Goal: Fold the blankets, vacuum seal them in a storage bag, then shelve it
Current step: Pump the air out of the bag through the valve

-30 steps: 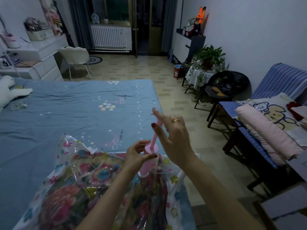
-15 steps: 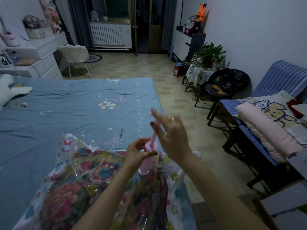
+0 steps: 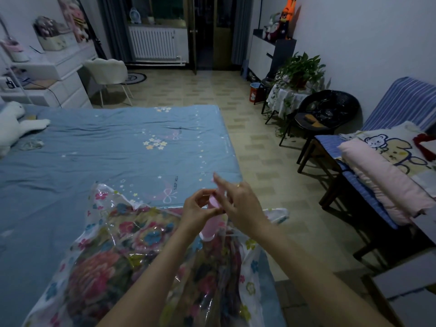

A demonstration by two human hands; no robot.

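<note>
Item: one pink hand pump [image 3: 210,223], upright, its base set on the clear flower-printed storage bag [image 3: 111,234] at the 6 o'clock part of the view. The bag lay on the blue bed [image 3: 99,147], near the bed's right edge, and held a folded blanket [image 3: 94,274] with large red and pink blooms. Left hand [image 3: 197,210]: fingers curled round the upper part of the pump's barrel, thumb on the near side. Right hand [image 3: 240,205]: at the pump's top, just to the 3 o'clock side of the left hand, forefinger stretched up and blurred, a ring on one finger; whether the other fingers pinched the plunger rod could not be told, as the hand hid it. Both forearms entered from 6 o'clock. Other entries: a white plush toy [image 3: 11,126] on the bed at 9 o'clock; a white dresser [image 3: 54,83] and a pale chair [image 3: 107,73] at 10 o'clock; a radiator [image 3: 153,44] at 12 o'clock; a potted plant [image 3: 299,69] on a small cloth-covered table at 1 o'clock, with a black round chair [image 3: 330,109] beside it; a blue striped lounger [image 3: 401,102] at 3 o'clock, bearing a folded pink blanket [image 3: 382,175] and a bear-printed quilt [image 3: 389,142] side by side, touching.
</note>
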